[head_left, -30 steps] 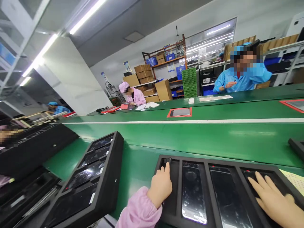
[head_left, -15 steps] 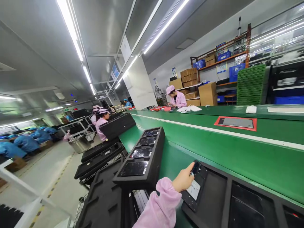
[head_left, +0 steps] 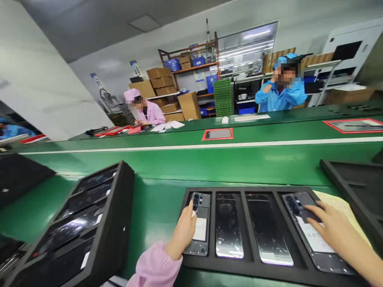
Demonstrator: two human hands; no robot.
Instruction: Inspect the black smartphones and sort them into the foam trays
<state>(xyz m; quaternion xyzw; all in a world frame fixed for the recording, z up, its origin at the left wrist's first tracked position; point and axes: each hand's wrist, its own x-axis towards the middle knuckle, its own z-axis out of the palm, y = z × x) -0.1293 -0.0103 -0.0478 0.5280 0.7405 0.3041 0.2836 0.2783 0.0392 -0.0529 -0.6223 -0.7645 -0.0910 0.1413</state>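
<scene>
A black foam tray (head_left: 243,190) with four long slots lies on the green bench in front of me. My left hand (head_left: 183,233), in a pink sleeve, rests fingers on a phone (head_left: 200,225) lying back-up in the leftmost slot. My right hand (head_left: 338,235) lies flat on another back-up phone (head_left: 311,235) in the rightmost slot. The two middle slots hold phones (head_left: 229,231) lying glossy side up (head_left: 267,235). Neither hand grips anything.
A second black tray (head_left: 119,223) with several phones stands to the left. An empty black tray (head_left: 353,179) sits at right, over a yellowish sheet (head_left: 338,203). Beyond runs a green conveyor (head_left: 191,159) with red-framed plates (head_left: 218,134). Two people work across it.
The view swung left and back again. The phones in the two outer slots now lie back-up under my hands; half a second ago my left hand was lifting the left one.
</scene>
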